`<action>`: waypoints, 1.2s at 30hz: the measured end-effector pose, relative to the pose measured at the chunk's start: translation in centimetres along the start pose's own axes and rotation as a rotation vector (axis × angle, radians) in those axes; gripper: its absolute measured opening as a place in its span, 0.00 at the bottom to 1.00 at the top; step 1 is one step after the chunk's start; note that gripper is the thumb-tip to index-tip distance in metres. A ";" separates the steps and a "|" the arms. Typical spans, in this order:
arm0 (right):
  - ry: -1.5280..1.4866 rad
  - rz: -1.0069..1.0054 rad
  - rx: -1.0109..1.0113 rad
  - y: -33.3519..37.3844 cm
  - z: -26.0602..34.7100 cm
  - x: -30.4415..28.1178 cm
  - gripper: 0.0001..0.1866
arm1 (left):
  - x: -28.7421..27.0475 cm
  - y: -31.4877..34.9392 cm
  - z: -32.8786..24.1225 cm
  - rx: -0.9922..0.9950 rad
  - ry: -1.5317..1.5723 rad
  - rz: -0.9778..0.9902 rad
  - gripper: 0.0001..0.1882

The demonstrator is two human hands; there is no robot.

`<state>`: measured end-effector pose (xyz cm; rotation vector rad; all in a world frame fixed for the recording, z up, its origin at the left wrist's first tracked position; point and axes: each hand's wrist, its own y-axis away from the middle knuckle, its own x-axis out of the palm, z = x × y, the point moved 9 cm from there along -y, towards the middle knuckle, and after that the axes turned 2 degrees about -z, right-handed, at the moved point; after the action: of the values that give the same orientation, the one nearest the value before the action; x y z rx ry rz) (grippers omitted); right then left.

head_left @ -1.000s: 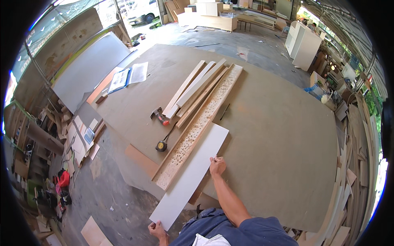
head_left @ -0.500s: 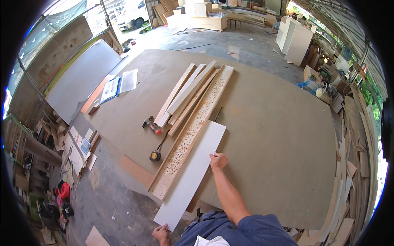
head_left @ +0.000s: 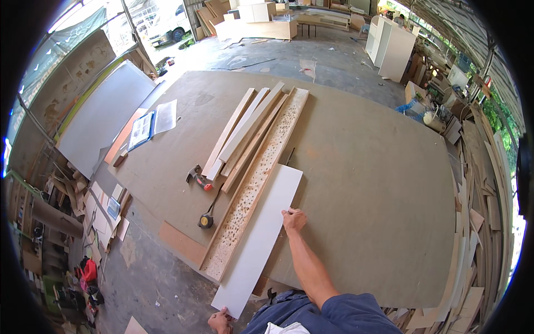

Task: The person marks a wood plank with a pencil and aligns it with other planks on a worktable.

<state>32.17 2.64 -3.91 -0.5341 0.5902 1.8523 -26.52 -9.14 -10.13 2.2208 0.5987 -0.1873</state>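
Note:
A long white board point(head_left: 258, 239) lies along the right side of a shallow wooden tray-like panel point(head_left: 256, 186) speckled with brown spots. My right hand point(head_left: 294, 220) grips the board's right edge around its middle, fingers closed on it. At the near end, my left hand point(head_left: 221, 321) holds the lower left corner, thumb on top; its fingers underneath are hidden. The board's near end overhangs the table edge. Left of the speckled panel are several wooden strips point(head_left: 245, 125), a claw hammer point(head_left: 199, 177) and a tape measure point(head_left: 206, 220).
The large brown tabletop point(head_left: 367, 200) spreads around the boards. A blue folder with papers point(head_left: 146, 129) lies at its far left. Stacked offcuts point(head_left: 484, 195) line the right side. A white cabinet point(head_left: 389, 50) stands at the back right, and scrap sheets point(head_left: 105, 209) lie on the left floor.
The view has shifted slightly, so the table and its things sit a little further left. Both hands keep their hold on the white board, whose place beside the speckled panel is nearly the same.

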 end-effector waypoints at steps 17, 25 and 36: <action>-0.016 -0.070 -0.071 -2.9 0.0 0.8 0.17 | 2.9 1.1 -2.0 0.002 -0.030 0.037 0.10; -0.018 -0.110 -0.085 -5.0 -0.6 0.9 0.16 | 5.7 4.5 -4.4 0.006 -0.002 0.051 0.09; 0.000 -0.076 -0.089 -6.9 1.1 0.7 0.19 | 8.3 6.2 -6.1 -0.026 0.011 0.092 0.10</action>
<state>38.30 5.98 -4.46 -0.6073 0.4826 1.8122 -16.70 -5.08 -4.56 2.2204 0.5011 -0.1198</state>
